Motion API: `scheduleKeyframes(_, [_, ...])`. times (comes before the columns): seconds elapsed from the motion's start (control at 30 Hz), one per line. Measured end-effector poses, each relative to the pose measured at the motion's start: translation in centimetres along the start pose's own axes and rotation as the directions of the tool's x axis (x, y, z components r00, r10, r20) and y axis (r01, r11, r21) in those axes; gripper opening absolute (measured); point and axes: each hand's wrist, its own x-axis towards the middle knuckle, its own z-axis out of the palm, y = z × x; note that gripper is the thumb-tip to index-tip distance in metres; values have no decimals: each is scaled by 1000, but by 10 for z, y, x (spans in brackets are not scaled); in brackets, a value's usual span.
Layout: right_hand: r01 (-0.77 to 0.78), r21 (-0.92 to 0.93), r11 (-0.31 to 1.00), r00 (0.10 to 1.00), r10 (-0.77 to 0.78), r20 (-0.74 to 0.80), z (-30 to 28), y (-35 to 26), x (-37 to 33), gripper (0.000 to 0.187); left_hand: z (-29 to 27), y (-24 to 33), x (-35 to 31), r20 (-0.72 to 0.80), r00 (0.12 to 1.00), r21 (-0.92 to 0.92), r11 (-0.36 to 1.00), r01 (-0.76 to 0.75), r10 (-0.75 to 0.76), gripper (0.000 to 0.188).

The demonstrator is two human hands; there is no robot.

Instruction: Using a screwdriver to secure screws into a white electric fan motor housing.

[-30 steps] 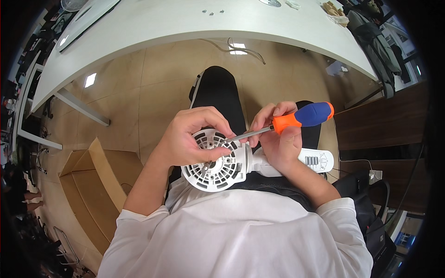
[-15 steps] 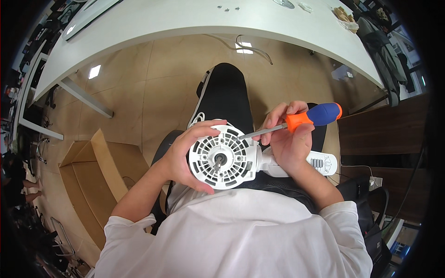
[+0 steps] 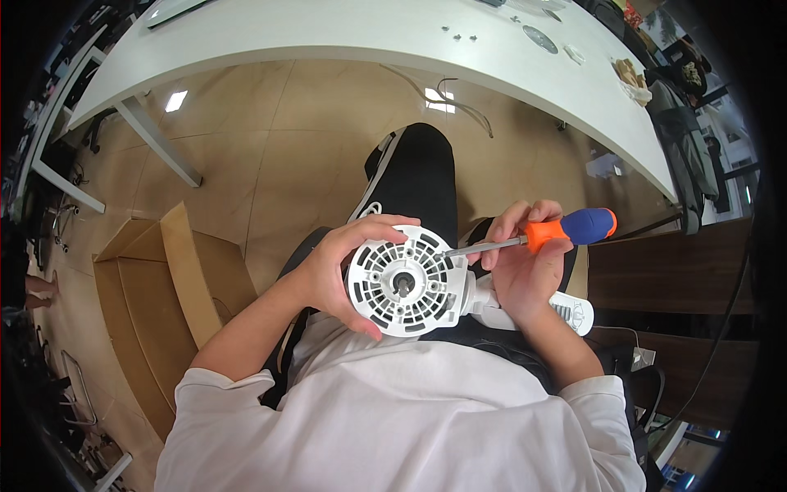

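Sitting down, with a round white fan grille (image 3: 407,281) held over the lap. Left hand (image 3: 344,266) wrapped around the grille's left edge, fingers curled over the top rim, thumb under the bottom. Right hand (image 3: 518,266) closed around a screwdriver (image 3: 537,236) with an orange and blue handle. Metal tip pressed at the grille's upper right edge, near a slot. White fan body (image 3: 541,307) sticking out to the right, under the right hand. Dark hub in the middle of the grille, with slots all round it.

Could slip. Tip sits right at the rim, so a hard push might skid it off and poke the left fingers just beside it. Could scratch or crack the thin plastic ribs too, if pushed at a slant. Nothing firm underneath, only a lap, so the grille might wobble or tip. Any small loose screw could drop to the shiny tan floor (image 3: 270,148) and roll away.

Open cardboard box (image 3: 147,287) on the left. Long white table (image 3: 369,33) ahead, well apart, with small bits on it.
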Motion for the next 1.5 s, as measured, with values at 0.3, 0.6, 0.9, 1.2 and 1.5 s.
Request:
scheduleKeyframes(0.3, [-47, 99, 994, 963, 19, 269, 28, 6, 48, 46, 0, -4, -1, 7, 1000, -61, 998, 14, -13, 102])
scheduleKeyframes(0.6, [9, 178, 984, 944, -67, 324, 30, 15, 70, 44, -3, -7, -2, -12, 1000, -84, 996, -15, 14, 102])
scheduleKeyframes(0.9, [-130, -71, 989, 863, 149, 482, 50, 15, 64, 48, -5, -4, -12, -60, 996, -68, 996, 61, -66, 102])
scheduleKeyframes(1.2, [-172, -36, 984, 854, 167, 493, 53, 16, 64, 48, -2, 1, -13, -64, 988, -74, 988, 137, -142, 103])
scheduleKeyframes(1.5, [-83, -108, 991, 856, 126, 500, 52, 19, 60, 47, -3, 2, -13, -59, 972, -116, 968, 221, -229, 113])
